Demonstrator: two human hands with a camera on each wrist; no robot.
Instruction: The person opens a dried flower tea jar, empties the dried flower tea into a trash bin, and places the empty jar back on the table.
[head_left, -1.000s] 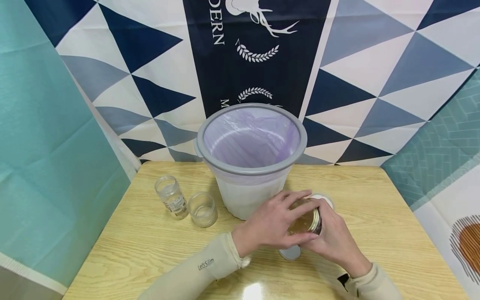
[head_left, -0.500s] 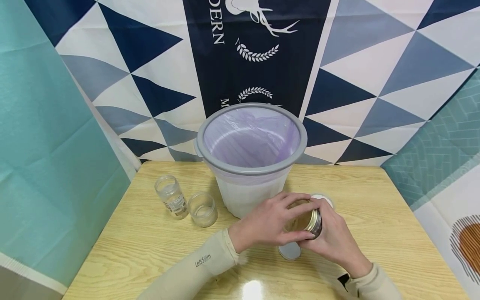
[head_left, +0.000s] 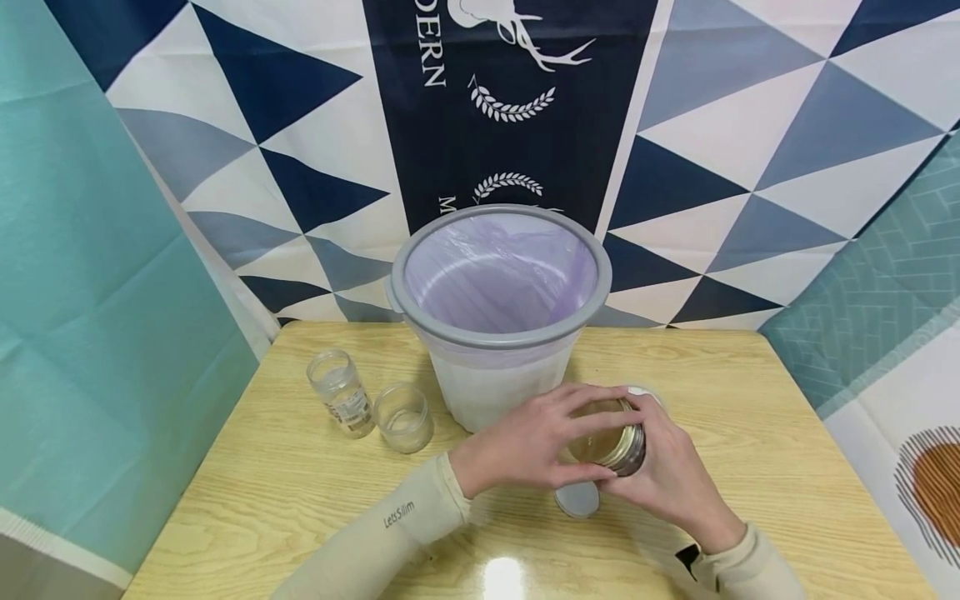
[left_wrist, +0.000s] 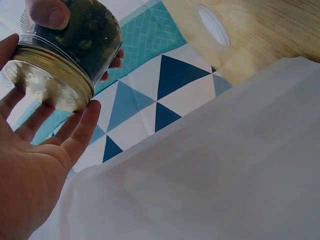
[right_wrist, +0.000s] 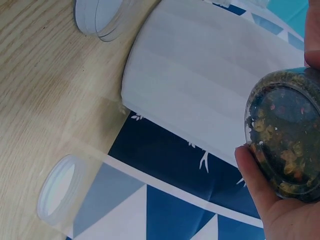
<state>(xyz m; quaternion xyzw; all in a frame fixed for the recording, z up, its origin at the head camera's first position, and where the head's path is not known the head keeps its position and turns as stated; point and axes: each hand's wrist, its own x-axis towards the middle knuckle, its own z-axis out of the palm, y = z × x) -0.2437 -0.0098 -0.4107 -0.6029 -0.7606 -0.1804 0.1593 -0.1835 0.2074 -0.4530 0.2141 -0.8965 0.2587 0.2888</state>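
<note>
A jar with a gold-rimmed lid [left_wrist: 52, 67] is held between both hands in front of the bin. Its clear body shows dark, flaky contents [right_wrist: 280, 135], with the base facing the right wrist camera. My left hand [head_left: 528, 437] has its spread fingers and thumb around the lid, which faces left. My right hand [head_left: 678, 479] grips the jar's body from the other side. The lid appears to sit on the jar; whether it is loose, I cannot tell. Below the hands a white disc [head_left: 577, 502] lies on the table, and another white disc [head_left: 647, 395] shows partly behind the right hand.
A white bin [head_left: 487, 383] with a purple liner bag [head_left: 502, 283] stands at the table's back. Left of it are a clear labelled jar [head_left: 343, 398] and a shorter clear jar [head_left: 405, 421]. Patterned cloth [head_left: 795, 133] hangs behind the wooden table [head_left: 315, 500].
My left hand has shifted slightly left and turned on the lid. More of the gold rim and dark jar body shows between the hands. The bin and clear jars stay put.
</note>
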